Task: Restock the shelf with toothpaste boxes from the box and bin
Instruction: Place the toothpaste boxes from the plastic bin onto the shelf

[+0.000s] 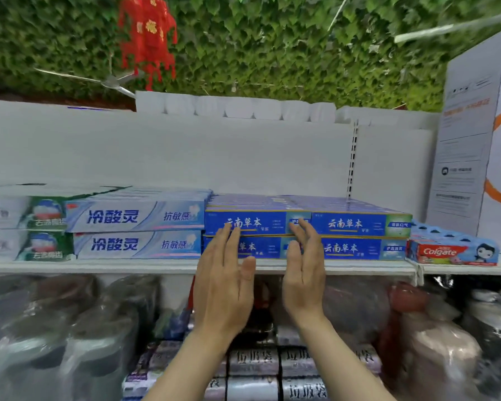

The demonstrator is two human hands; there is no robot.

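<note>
Now we have the dark blue toothpaste boxes (258,224) sitting two high on the shelf (99,266), a left pair and a right pair side by side, their long faces turned out to us. Our left hand (224,282) and right hand (302,273) are both up in front of the left pair, fingers straight and spread, grip released on both, nothing held. The left fingertips (232,230) reach the face of the upper box; whether the right hand actually touches we cannot tell.

So what could go wrong from here? We judge this as a squaring-up push. Press only the upper box and it may slide back over the lower one, leaving the front stepped. Push off-centre and the pair may skew and jam against the right blue boxes (359,227) or nudge the pale blue boxes (136,218) just to the left, which sit tight against them. The stack looks light and smooth-sided, so it may shift more than we want.

Further left stand green-and-white boxes (41,215). To the right, across the shelf divider, lies a red Colgate pack (451,251), with a tall white carton (475,125) behind it. Below the shelf, wrapped goods (70,328) fill the lower level. We see neither supply box nor bin here.
</note>
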